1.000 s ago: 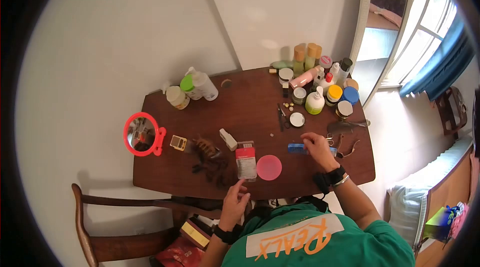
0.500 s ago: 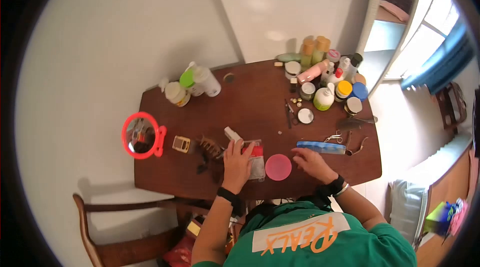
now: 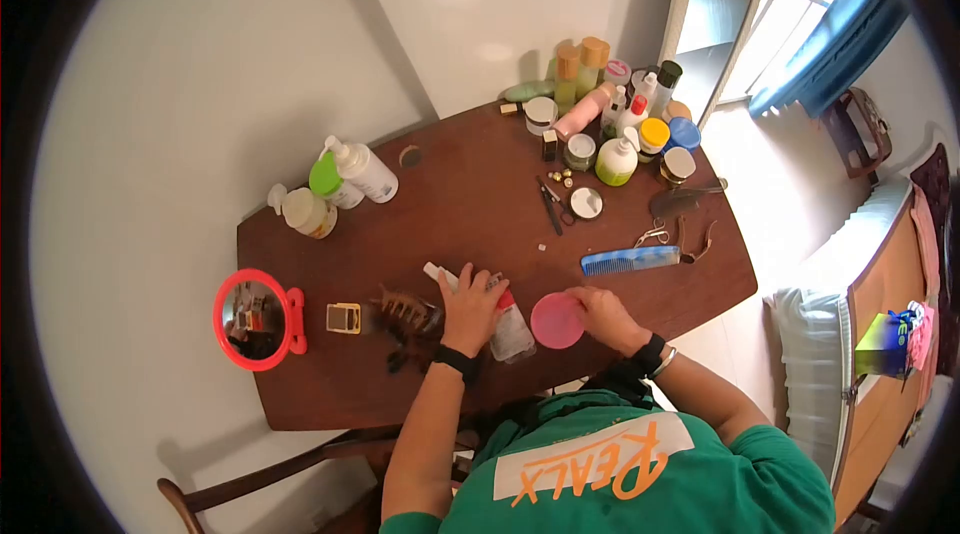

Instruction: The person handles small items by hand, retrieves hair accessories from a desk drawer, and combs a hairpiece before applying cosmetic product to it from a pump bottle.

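My left hand lies with fingers spread, across a white tube-like item and the edge of a clear packet with a red band. Part of both is hidden under the fingers. My right hand has its fingertips on the right rim of a pink round disc, which lies flat beside the packet. Left of my left hand is a brown claw hair clip. Beyond my right hand lies a blue comb.
A red-framed mirror and a small yellow-edged case are at the left. Pump bottles stand at the back left. Several jars and bottles crowd the back right around a green-labelled pump bottle. Small scissors lie near the comb.
My right hand has moved left onto the rim of the pink disc. My left hand still rests over the packet, which now sits more slanted. The camera view has turned and shifted.
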`<state>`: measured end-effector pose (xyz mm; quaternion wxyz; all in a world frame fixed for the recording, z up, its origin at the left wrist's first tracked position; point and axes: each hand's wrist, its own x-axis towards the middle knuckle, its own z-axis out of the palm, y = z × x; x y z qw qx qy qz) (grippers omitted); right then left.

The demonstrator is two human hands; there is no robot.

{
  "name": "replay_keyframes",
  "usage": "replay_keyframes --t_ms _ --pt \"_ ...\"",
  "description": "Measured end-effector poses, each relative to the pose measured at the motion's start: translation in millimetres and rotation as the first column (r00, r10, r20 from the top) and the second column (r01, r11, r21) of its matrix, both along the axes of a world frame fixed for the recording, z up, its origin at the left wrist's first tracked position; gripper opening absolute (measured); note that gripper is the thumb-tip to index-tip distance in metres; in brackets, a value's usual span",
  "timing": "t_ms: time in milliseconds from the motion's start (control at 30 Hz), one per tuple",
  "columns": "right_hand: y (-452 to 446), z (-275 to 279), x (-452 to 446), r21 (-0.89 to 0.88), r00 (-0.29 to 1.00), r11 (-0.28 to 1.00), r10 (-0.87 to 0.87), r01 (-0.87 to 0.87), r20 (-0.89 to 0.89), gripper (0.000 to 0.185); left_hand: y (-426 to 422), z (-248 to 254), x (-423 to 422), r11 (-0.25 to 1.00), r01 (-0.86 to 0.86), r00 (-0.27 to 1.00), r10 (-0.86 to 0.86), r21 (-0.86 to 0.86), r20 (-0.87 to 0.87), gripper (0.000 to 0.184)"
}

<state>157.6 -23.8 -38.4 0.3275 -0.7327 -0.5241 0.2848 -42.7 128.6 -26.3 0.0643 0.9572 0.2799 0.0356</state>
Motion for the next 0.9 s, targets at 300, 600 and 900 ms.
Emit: replay_keyframes --t_ms 300,600,900 --pt "1 4 1 0.071 0.988 0.986 -0.15 0.148 0.025 0.021 9 2 -25 0.999 0.002 1.0 -0.002 -0.048 0.012 0.043" --pt "47 5 -3 0.15 0.993 0.982 -0.117 0.113 0.019 0.02 18 2 -44 0.996 0.045 0.999 -0.046 -0.073 -0.001 0.042" --pt "174 9 -45 0.095 0.994 0.99 -0.098 0.102 -0.046 0.021 12 -1 -55 0.999 0.014 1.0 -0.014 -0.05 -0.004 0.033"
